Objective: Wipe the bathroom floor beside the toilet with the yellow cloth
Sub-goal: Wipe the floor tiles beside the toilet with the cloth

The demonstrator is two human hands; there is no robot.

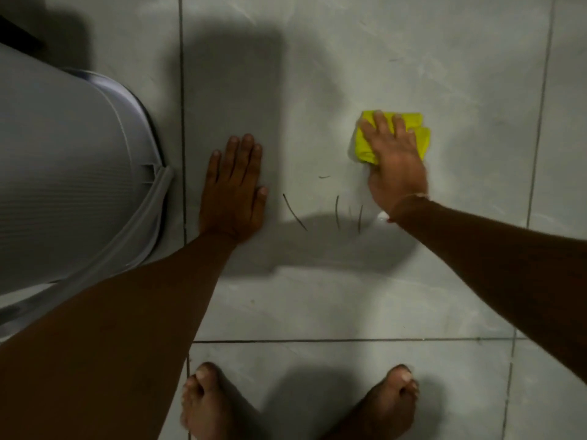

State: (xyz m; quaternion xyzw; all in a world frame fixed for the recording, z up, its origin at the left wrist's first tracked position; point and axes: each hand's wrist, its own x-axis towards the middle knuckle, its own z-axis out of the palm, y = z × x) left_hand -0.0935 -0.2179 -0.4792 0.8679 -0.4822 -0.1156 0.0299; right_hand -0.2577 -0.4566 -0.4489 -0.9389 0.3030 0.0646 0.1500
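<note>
A folded yellow cloth (414,123) lies on the pale grey tiled floor (317,296), to the right of centre. My right hand (394,163) presses flat on top of it, fingers spread over the cloth. My left hand (233,188) rests palm down on the bare tile, fingers apart, holding nothing, a little right of the white toilet (70,185) that fills the left side. Between my two hands, a few thin dark strands (295,212) lie on the tile.
Dark grout lines run up the floor at the left (182,122) and the right (540,122), and one crosses near the bottom (317,340). My two bare feet (203,404) (394,398) stand at the lower edge. Shadows cover the tile beside the toilet.
</note>
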